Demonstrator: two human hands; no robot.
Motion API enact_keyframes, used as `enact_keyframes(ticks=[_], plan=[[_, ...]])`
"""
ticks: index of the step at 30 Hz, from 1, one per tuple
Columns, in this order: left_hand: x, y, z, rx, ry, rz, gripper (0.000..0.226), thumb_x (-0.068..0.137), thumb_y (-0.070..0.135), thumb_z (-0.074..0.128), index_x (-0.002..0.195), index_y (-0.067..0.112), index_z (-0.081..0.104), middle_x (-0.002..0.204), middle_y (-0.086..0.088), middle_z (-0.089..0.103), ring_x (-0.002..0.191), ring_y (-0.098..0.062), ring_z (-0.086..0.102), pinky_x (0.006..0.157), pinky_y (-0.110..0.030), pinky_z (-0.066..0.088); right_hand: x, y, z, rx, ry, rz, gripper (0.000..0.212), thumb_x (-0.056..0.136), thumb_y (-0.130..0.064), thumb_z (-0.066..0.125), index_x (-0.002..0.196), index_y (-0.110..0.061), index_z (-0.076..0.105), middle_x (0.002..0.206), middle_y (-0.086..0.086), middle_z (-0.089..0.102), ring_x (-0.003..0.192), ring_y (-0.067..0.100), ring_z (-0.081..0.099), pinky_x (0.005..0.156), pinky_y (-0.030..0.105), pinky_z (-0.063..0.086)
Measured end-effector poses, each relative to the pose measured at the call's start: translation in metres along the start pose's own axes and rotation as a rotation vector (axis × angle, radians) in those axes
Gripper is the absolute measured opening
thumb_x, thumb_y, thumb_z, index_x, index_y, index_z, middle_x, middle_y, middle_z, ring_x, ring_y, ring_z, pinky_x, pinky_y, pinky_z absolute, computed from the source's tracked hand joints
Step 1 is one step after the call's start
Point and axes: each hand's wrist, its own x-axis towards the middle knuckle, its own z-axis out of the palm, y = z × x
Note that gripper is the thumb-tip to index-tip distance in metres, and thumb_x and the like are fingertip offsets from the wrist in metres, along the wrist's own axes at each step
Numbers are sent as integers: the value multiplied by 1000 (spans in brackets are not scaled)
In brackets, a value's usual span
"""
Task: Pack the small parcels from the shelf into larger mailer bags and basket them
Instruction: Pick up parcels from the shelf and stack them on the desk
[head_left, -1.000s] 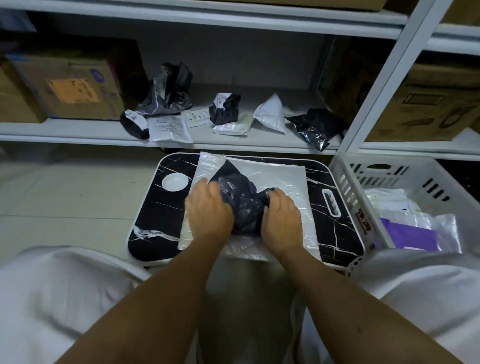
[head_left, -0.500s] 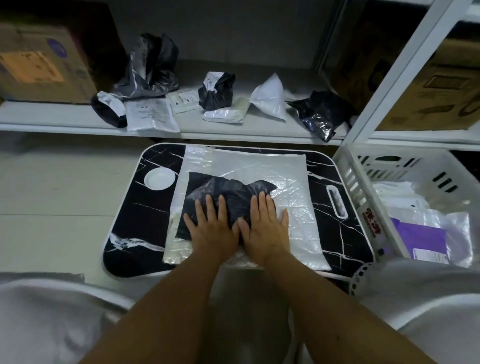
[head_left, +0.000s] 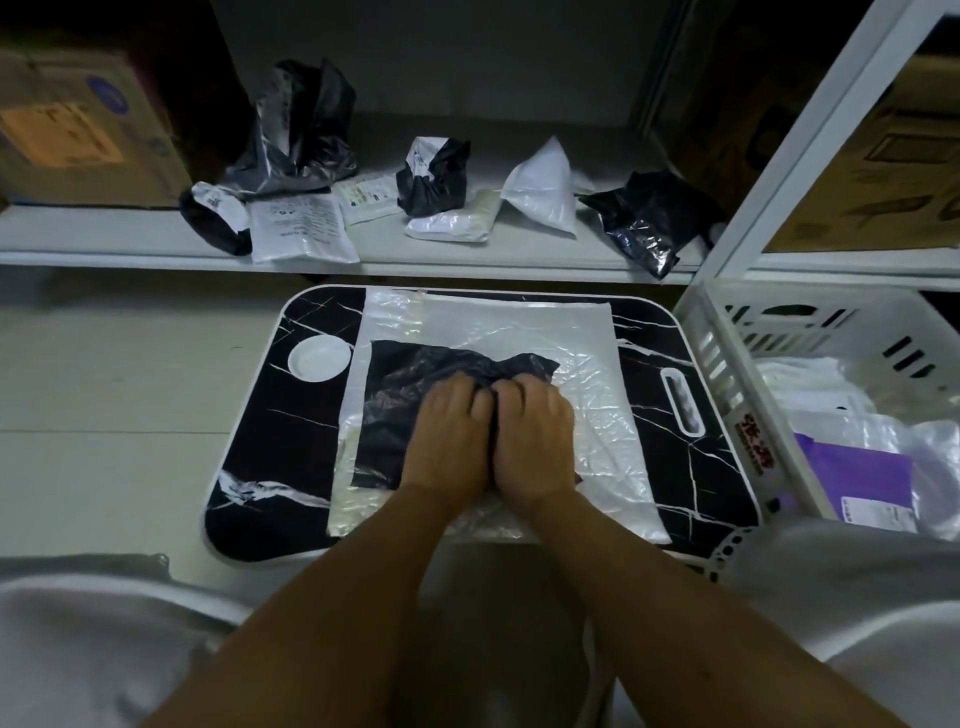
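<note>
A black plastic parcel (head_left: 397, 400) lies flattened on a large white mailer bag (head_left: 571, 338), which is spread over a black marble-patterned lap table (head_left: 260, 415). My left hand (head_left: 449, 436) and my right hand (head_left: 535, 436) rest side by side on the parcel, fingers curled into its upper edge and pinching the black film. Several small parcels, black and white, lie on the white shelf (head_left: 104, 244) beyond the table. A white slotted basket (head_left: 727, 374) stands at the right.
The basket holds white mailers and a purple packet (head_left: 862, 478). Cardboard boxes (head_left: 78, 135) sit on the shelf at left and right. A white shelf upright (head_left: 789, 150) rises by the basket. My knees in light trousers frame the bottom corners.
The bunched black parcel was pressed flat with open palms; now both hands' fingers have curled and gripped its upper edge. The view has moved closer to the table.
</note>
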Motion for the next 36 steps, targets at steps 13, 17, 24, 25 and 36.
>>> enact_keyframes(ticks=[13, 17, 24, 25, 36], plan=[[12, -34, 4, 31, -578, -409, 71, 90, 72, 11, 151, 39, -2, 161, 1, -11, 146, -33, -15, 111, -67, 0, 1, 19, 9, -124, -567, 84, 61, 100, -51, 23, 154, -25, 10, 163, 9, 2, 149, 25, 2, 117, 54, 7], [16, -26, -4, 12, -545, -616, 70, 94, 64, 8, 154, 28, -1, 160, -10, -12, 146, -37, -13, 111, -66, -1, 10, 17, 5, -116, -508, 128, 60, 99, -51, 30, 150, -19, 27, 158, 15, 21, 146, 30, 18, 115, 53, 14], [23, -22, 6, 48, -409, -121, 56, 102, 39, 23, 154, 20, 10, 162, -2, 2, 149, -20, -6, 119, -51, 3, 28, 11, 10, -72, -464, -70, 44, 102, -34, 31, 145, -25, 37, 160, 0, 21, 149, 22, 10, 117, 49, 14], [24, -26, 7, 19, -460, -185, 56, 102, 42, 19, 154, 23, 9, 162, 1, 1, 149, -20, -6, 118, -54, 3, 32, 16, 10, -68, -543, -3, 48, 103, -41, 25, 149, -29, 29, 162, -1, 12, 150, 20, 3, 117, 53, 9], [40, -50, -1, 63, -222, -480, 38, 99, 29, 38, 136, 18, 39, 143, -3, 39, 138, -23, 28, 113, -59, 15, 53, 21, 12, 118, -109, 440, 33, 100, -29, 46, 128, -11, 49, 126, 12, 52, 115, 30, 48, 91, 41, 41]])
